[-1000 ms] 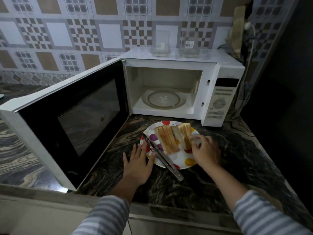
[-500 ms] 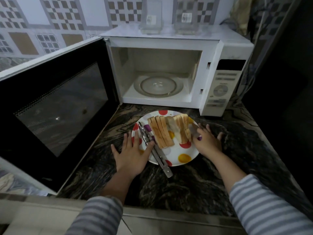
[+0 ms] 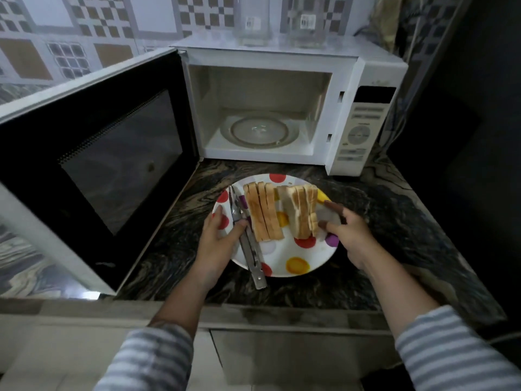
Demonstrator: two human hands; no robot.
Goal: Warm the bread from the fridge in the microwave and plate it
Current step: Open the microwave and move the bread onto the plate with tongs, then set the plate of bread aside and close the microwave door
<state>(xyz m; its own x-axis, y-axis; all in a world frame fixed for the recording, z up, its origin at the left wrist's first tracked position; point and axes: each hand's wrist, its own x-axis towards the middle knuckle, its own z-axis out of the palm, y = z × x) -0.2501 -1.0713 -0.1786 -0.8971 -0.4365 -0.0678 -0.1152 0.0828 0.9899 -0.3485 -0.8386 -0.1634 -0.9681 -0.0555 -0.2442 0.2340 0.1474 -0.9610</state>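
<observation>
Both hands (image 3: 218,239) (image 3: 348,231) grip plate (image 3: 298,251) rim, thumbs on top.

Home kitchen: microwave (image 3: 282,103), tiled wall (image 3: 84,29).

Bread (image 3: 277,211) and tongs (image 3: 248,241) lie on the plate (image 3: 298,249), before the microwave (image 3: 282,108).

One plate (image 3: 296,266), one tongs (image 3: 248,244), two jars (blurred) (image 3: 253,21).
</observation>
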